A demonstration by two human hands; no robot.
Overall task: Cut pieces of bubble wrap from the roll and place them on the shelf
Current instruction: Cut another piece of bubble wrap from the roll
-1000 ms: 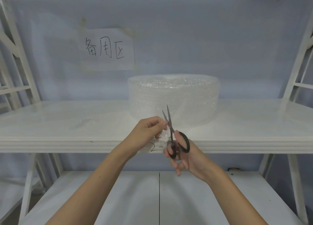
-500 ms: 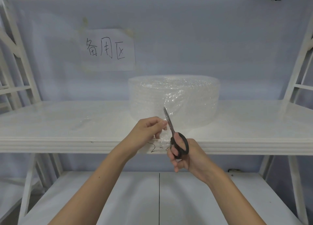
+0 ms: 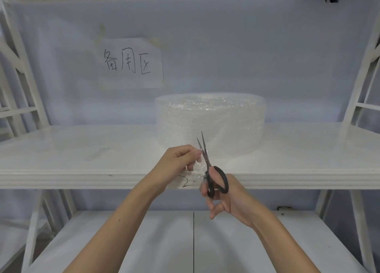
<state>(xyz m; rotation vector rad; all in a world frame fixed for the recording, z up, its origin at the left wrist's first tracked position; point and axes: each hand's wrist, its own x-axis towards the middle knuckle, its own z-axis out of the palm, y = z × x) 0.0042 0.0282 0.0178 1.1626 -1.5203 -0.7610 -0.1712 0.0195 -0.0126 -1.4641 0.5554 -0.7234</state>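
White shelving fills the view, with a pale blue wall behind it. On the left part of the wall a paper sign (image 3: 131, 64) with three handwritten characters is taped. The middle shelf (image 3: 61, 149) carries a clear cut piece of bubble wrap (image 3: 98, 149) lying flat on its left half, hard to see against the white. Near the middle stands the roll of bubble wrap (image 3: 210, 120), on its end. In front of the roll, the left hand (image 3: 178, 161) has its fingers curled and pinches the loose sheet (image 3: 196, 169) that comes from the roll. Just to the right, the right hand (image 3: 224, 196) grips the black handles of the scissors (image 3: 211, 170), thumb through one loop; the blades are a little apart and point up, at the sheet beside the left fingertips.
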